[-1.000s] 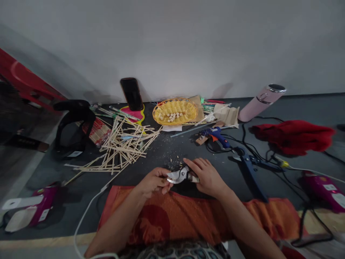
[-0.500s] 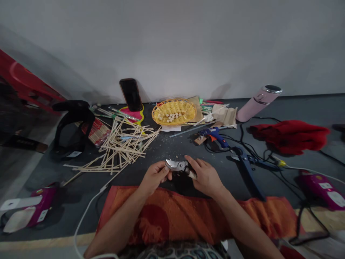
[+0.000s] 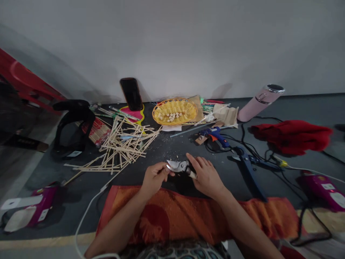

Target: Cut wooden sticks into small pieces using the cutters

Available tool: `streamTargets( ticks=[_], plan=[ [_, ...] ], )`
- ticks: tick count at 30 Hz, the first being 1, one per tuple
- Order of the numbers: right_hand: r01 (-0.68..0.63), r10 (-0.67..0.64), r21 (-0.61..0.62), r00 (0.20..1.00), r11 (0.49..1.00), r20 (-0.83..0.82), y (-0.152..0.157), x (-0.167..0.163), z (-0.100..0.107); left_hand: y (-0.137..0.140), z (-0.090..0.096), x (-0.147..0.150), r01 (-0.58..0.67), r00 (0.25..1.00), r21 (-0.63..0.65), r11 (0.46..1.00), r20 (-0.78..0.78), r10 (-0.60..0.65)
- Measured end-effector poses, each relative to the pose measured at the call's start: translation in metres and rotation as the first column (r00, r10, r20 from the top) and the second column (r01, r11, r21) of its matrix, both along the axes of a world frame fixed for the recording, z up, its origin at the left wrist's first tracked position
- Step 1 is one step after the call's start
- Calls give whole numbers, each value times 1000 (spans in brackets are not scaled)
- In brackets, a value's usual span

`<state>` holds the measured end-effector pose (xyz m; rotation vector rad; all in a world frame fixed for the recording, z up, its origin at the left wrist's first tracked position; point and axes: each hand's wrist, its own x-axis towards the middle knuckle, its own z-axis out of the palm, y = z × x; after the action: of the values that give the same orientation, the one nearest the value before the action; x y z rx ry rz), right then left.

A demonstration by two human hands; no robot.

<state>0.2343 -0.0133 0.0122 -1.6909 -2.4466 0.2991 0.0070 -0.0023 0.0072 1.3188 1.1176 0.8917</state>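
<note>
My right hand (image 3: 206, 175) is wrapped round the pale handles of a pair of pruning shears (image 3: 178, 165), with its index finger stretched forward. The metal blades point left, and a small gap shows between their tips. My left hand (image 3: 155, 176) is closed in a pinch right at the blade tips. Whatever its fingertips hold is too small or hidden to name. Both hands are just above the dark tabletop, beyond the near orange towel (image 3: 188, 216). Small pale crumbs lie on the table in front of the blades.
Wooden sticks (image 3: 126, 147) lie heaped at left. A yellow wicker basket (image 3: 185, 104) with small wooden pieces stands at the back, beside a propped phone (image 3: 131, 94). On the right are a blue glue gun (image 3: 221, 138), a blue cutter (image 3: 249, 172), cables, a pink flask (image 3: 258, 104) and red cloth (image 3: 293, 136).
My left fingers have shifted slightly at the blade tips. The shears remain in my right hand, nearly in the same place.
</note>
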Motion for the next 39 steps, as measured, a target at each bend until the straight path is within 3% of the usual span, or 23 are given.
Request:
streamTargets(
  ticks=[7, 18, 27, 39],
  plan=[
    [22, -24, 65, 999, 998, 30, 2, 0, 0, -1, 0, 3, 4, 997, -44, 999, 79, -1],
    [10, -10, 41, 1000, 999, -9, 0, -2, -4, -1, 1, 3, 4, 1000, 8, 1000, 23, -4],
    [3, -2, 11, 997, 1000, -79, -2, -4, -4, -1, 1, 4, 12, 998, 28, 1000, 66, -14],
    [19, -19, 3, 998, 1000, -52, -2, -3, -6, -3, 2, 1, 22, 999, -53, 998, 45, -19]
  ],
)
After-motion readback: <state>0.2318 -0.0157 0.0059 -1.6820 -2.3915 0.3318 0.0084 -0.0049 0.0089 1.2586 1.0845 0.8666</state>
